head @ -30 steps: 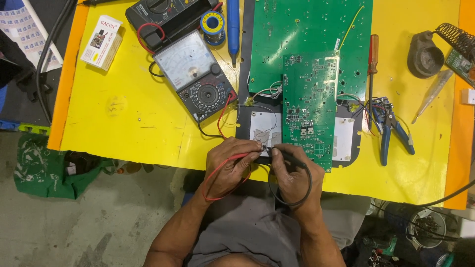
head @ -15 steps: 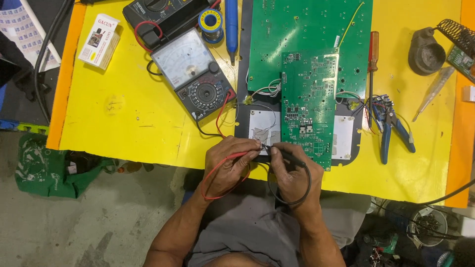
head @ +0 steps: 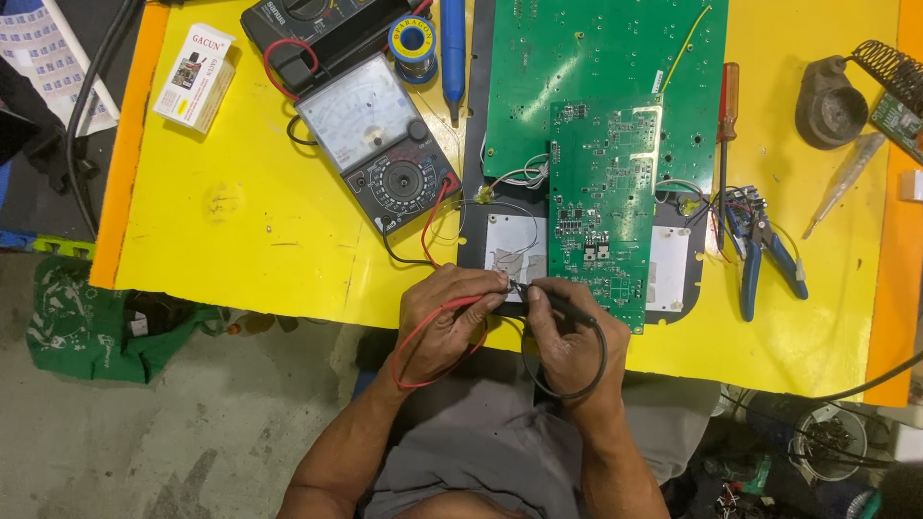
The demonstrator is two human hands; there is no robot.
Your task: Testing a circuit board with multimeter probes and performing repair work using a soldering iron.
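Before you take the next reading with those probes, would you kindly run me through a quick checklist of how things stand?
1. Left hand holds the red lead: ok.
2. Right hand holds the black probe: ok.
3. Probe tips meet at the near edge of the metal plate: ok; exact contact point cannot tell.
4. Both leads reach the meter: ok.
5. Meter dial faces the person: ok; needle reading cannot tell.
6. Small green board lies flat on the larger one, beside the hands: ok.
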